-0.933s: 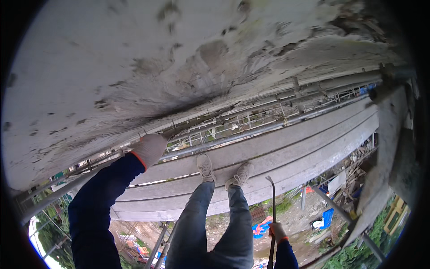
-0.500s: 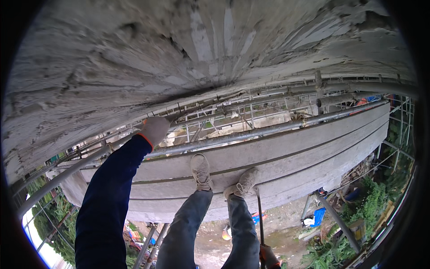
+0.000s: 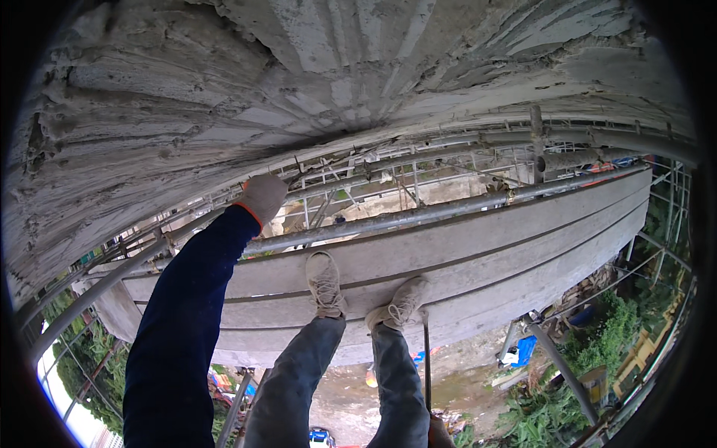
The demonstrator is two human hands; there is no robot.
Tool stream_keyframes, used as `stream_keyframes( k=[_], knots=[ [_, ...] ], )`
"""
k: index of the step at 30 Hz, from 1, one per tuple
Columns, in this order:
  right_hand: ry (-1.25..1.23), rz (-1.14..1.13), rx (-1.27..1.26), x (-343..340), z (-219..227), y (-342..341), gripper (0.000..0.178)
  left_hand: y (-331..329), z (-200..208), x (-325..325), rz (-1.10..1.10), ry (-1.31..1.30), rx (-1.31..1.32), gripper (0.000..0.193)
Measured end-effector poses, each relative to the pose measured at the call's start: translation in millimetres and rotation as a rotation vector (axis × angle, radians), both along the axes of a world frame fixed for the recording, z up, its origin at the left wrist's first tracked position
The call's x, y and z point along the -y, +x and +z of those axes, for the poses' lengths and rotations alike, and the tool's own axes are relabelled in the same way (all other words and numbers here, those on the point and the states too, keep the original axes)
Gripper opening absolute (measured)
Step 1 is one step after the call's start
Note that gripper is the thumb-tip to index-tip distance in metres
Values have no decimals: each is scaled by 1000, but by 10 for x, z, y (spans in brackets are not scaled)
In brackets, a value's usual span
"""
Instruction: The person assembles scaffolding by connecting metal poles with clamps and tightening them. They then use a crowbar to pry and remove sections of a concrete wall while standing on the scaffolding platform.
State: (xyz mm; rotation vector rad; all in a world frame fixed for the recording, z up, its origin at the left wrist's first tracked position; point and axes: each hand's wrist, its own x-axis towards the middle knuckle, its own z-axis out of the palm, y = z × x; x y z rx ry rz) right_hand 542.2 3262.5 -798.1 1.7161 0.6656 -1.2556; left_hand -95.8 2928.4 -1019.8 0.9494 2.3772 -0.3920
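My left hand (image 3: 264, 198), in a pale glove with an orange cuff, reaches up beside the rough grey wall (image 3: 246, 97). Its fingers are closed. A thin dark piece (image 3: 306, 176) sticks out past them to the right; its kind is unclear. At the lower edge, mostly cut off, my right hand (image 3: 441, 433) is closed around a slim dark rod (image 3: 427, 358). The rod runs up past my right leg to the plank edge by my shoe (image 3: 407, 299).
I stand on grey scaffold planks (image 3: 508, 231) high above the ground. A metal tube (image 3: 388, 219) runs between planks and wall, with more scaffolding below. Beyond the outer plank edge lie dirt ground (image 3: 478, 373), a blue item (image 3: 525, 349) and green plants (image 3: 609, 336).
My view has tilted slightly, so more of the wall's upper surface shows. My left hand sits a little higher in the picture. The rod and right hand shift slightly left and down.
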Motion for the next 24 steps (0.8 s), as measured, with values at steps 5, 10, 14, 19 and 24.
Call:
stream_keyframes(
  k=[5,10,14,19,24],
  knots=[
    [-11,3,-12,-56,19,-23,20,-35,6,-28,4,-59,15,10],
    [-21,12,-17,-100,25,-80,20,-15,7,-78,-7,11,-14,11],
    [-31,29,-25,-107,50,-129,21,116,125,-18,-42,-36,-19,9],
    [-30,31,-61,-142,149,-164,22,811,692,392,162,172,170,13],
    [-29,22,-92,-166,269,-188,22,2271,1408,859,422,202,324,20]
  ],
)
